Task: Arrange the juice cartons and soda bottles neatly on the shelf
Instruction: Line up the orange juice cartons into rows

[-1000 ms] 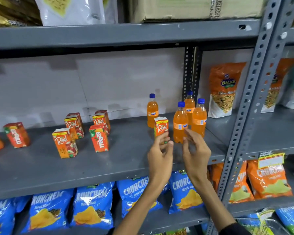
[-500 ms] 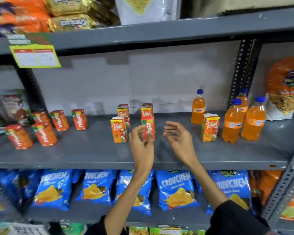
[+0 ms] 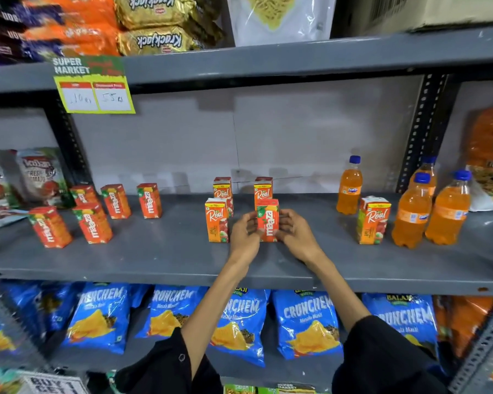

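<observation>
Fingers [image 3: 254, 223] of both hands around Maaza carton [image 3: 268, 220], mid-shelf [image 3: 168, 251].

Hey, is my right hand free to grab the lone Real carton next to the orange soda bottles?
Probably not yet: the right hand and left hand both grip the red Maaza carton. The path to the orange Real carton looks clear.

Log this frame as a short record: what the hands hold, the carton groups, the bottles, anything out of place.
hands: left hand and right hand clasp one Maaza carton from either side
shelf: grey metal shelf
Maaza group: five cartons at the left
Real group: three cartons around the held one
bottles: four orange soda bottles at the right
out of place: lone Real carton standing among the bottles
</observation>
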The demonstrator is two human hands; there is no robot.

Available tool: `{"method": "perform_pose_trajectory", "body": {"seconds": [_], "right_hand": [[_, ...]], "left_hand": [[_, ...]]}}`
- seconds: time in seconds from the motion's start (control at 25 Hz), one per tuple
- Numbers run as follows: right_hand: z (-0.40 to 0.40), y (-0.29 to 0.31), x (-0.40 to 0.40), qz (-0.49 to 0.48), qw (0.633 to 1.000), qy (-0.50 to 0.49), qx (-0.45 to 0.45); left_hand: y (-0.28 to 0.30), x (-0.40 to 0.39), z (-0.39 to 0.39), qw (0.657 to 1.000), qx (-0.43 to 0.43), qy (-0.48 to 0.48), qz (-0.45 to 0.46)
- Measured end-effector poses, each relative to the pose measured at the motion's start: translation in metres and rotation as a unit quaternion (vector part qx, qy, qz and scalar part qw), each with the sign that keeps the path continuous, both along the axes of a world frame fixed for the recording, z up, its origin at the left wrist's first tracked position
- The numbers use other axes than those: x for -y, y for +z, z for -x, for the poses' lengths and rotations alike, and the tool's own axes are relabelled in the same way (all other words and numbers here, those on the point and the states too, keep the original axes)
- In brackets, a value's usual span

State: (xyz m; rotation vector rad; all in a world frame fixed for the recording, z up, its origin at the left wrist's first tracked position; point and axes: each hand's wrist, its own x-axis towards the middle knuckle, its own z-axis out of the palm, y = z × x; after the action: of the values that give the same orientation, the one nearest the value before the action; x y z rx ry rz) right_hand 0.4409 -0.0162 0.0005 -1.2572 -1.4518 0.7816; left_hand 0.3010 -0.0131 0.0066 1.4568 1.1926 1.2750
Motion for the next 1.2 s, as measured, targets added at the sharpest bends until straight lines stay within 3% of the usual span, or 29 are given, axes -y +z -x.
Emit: {"method": "perform_pose_trajectory", "body": {"seconds": [0.24,0.52,0.84,1.2], "right_hand": [[0.01,0.01,0.039,-0.038,0.998,0.026,0.032],[0.092,0.023,0.076,-0.049,0.996,0.069,0.003],[0.248,0.007,0.019,-0.04,0.997,0.066,0.001],[0.308,-0.002,-0.056,-0.025,0.999,0.024,0.013]], "left_hand": [[0.001,0.037,0.021,0.998,0.05,-0.015,-0.026],[0.003,0.083,0.113,0.986,0.158,-0.03,-0.047],[-0.001,0.031,0.267,0.994,0.095,-0.001,-0.054],[-0.003,-0.053,0.304,0.998,0.026,0.039,-0.037]]}}
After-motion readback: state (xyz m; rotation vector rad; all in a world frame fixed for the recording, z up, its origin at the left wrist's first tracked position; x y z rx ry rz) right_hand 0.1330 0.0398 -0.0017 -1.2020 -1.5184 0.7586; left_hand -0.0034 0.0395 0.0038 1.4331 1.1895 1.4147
